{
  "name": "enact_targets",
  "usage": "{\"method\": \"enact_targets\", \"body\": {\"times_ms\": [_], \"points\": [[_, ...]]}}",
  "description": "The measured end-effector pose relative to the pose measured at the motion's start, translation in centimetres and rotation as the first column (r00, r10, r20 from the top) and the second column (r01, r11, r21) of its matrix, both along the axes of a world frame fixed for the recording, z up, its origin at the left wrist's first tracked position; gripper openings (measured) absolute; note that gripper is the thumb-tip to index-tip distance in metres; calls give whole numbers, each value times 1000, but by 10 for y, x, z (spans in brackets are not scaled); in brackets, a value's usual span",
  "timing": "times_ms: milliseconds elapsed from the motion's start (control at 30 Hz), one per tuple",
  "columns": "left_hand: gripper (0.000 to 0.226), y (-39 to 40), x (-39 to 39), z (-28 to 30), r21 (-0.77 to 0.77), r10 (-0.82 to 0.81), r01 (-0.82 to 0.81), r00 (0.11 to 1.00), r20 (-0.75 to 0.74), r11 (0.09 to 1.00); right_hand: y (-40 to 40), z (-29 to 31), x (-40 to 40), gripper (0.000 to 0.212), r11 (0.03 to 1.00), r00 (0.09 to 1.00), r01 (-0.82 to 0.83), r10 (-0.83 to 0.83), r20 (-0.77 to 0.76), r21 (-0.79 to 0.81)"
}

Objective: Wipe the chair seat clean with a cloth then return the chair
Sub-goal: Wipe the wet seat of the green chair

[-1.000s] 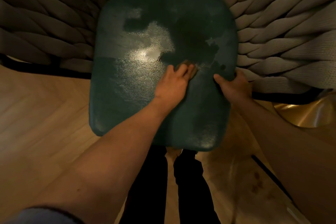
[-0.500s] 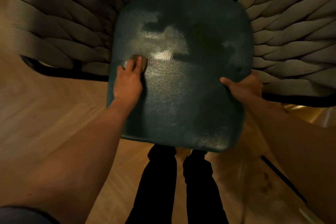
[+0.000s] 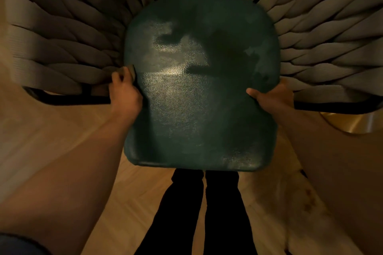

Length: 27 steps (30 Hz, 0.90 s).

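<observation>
The dark green chair seat (image 3: 199, 89), sitting inside the chair's woven rope back and arms (image 3: 62, 43), is showing damp, glossy patches beside duller ones. The left hand (image 3: 124, 95), fingers curled round a small cloth (image 3: 129, 69), has been sweeping leftward from the middle and is now reaching the seat's left edge, so that pass looks finished. The right hand (image 3: 273, 97) is gripping the right edge, steadying it.

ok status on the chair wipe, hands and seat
Left hand holds cloth at seat's left edge. Right hand grips green seat at its right edge. Seat part wiped, dull patches at back. Nothing in the way.
</observation>
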<state>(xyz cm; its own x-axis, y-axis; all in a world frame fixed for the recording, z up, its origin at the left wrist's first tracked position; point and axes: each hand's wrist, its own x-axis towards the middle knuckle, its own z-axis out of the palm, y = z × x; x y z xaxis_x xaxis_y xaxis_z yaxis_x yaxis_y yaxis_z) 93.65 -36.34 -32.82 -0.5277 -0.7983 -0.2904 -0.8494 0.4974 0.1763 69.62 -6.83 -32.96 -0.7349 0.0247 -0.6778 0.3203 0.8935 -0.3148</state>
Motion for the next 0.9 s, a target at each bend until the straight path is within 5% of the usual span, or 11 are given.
{"method": "enact_targets", "body": {"times_ms": [433, 600, 900], "points": [[50, 112, -90, -8, 154, -145, 181, 965, -217, 971, 37, 4, -14, 75, 937, 958, 230, -171, 229, -262], [67, 178, -142, 2, 182, -314, 331, 942, -116, 926, 38, 27, -14, 64, 967, 976, 66, -12, 215, -245], [59, 254, -201, -3, 249, -534, 563, 827, -179, 788, 52, 14, -25, 58, 938, 937, -272, 309, 164, -215]]}}
